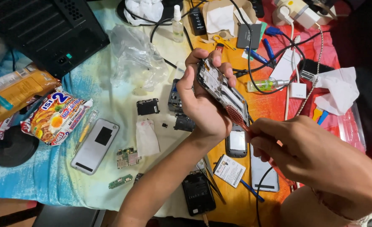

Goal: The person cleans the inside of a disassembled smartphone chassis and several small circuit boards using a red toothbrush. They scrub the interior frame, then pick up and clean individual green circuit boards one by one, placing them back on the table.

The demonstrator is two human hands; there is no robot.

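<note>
Brushing step underway: left hand (200, 105) grips opened phone frame (221, 89) tilted above the tabletop (110, 109); right hand (303, 155) pinches red toothbrush (236, 117), bristles touching frame's lower end. Next move needs light strokes, steady frame. Loose circuit boards (127, 158) lie left of frame.

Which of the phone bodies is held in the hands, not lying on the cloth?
The opened phone frame, gripped by the left hand. The silver one and black one lie flat on the cloth.
</note>
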